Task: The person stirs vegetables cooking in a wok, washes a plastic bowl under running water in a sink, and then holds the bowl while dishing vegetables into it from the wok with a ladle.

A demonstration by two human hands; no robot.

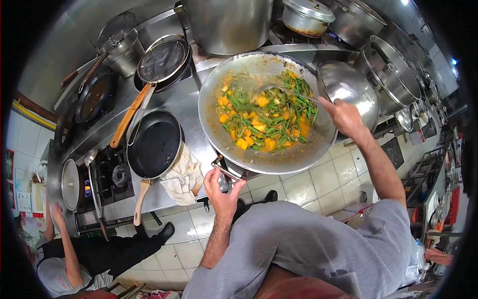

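A wide metal wok (211, 132) is full of cut green beans (301, 112) and orange chunks that look like pumpkin (242, 143), in a little sauce. My right hand (344, 117) is closed round the handle of a long metal spoon (298, 93). The spoon's head lies among the vegetables, where motion blurs it and the food nearby. At the wok's near rim, the fingers of my left hand (223, 195) are curled on its loop handle (228, 169).
A black frying pan (154, 144) and a stained cloth (181, 177) lie left of the wok. Strainers (163, 59) and a large pot (226, 25) stand behind. A domed lid (348, 92) is at the right. A co-worker (74, 259) stands by the lit burner at far left.
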